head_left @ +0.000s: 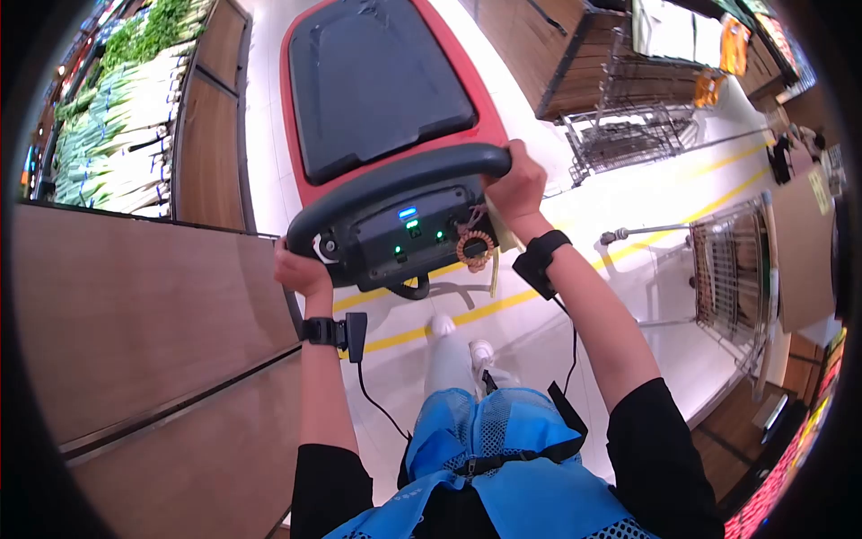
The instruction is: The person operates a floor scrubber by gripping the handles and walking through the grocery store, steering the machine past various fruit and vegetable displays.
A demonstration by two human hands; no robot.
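Observation:
A red machine with a dark grey top stands in front of me, its black curved handlebar facing my body. My left hand is closed around the left end of the bar. Around the bar's right end my right hand is wrapped. Between the hands lies a control panel with a blue display and green lights. An orange coiled band hangs at the panel's right side. Both wrists wear black straps with cabled devices.
Leeks and leafy greens fill a wooden stand at the left. A wood-look panel runs close beside my left arm. At the right are a wire rack and a metal cart. Yellow lines cross the floor.

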